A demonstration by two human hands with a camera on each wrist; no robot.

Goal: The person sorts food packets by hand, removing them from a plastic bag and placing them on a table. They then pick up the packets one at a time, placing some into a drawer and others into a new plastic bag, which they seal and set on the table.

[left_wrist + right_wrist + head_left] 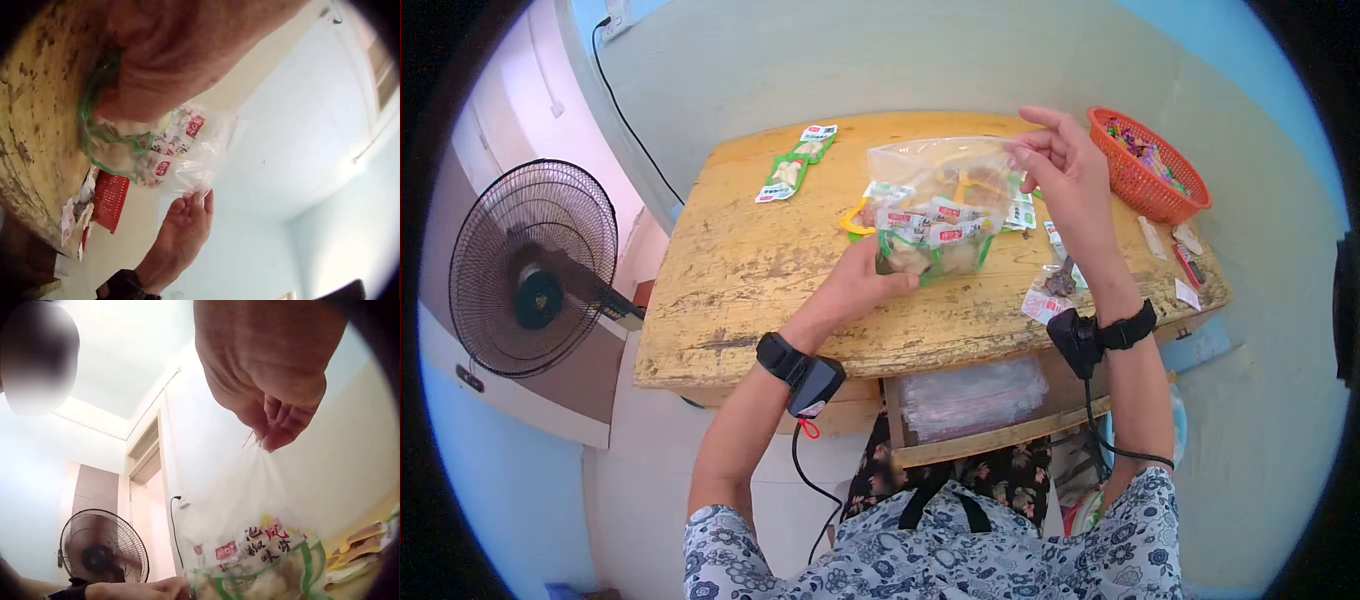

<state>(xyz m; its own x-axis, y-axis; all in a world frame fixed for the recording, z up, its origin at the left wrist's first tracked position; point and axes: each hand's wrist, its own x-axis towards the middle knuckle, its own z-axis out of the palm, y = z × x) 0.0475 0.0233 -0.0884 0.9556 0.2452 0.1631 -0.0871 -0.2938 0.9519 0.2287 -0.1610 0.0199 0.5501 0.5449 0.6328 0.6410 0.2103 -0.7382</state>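
A clear plastic bag (940, 158) stands over the middle of the worn yellow table (740, 300). Inside its lower part are green-edged snack packets (905, 228) with red labels and pale contents. My left hand (862, 284) grips the bag's lower left side, thumb across the front; its other fingers are hidden behind. At the upper right corner, my right hand (1065, 165) pinches the bag's rim between thumb and fingertips. The right wrist view shows the film drawn up to a point under the right hand's fingertips (270, 442).
Two green-edged packets (785, 178) lie at the back left. Yellow-edged packets (860, 216) show behind the bag. Right of it lies a packet with dark contents (1057, 285). An orange basket (1115, 175) of wrapped pieces stands far right. Below, an open drawer (980, 447) holds plastic bags.
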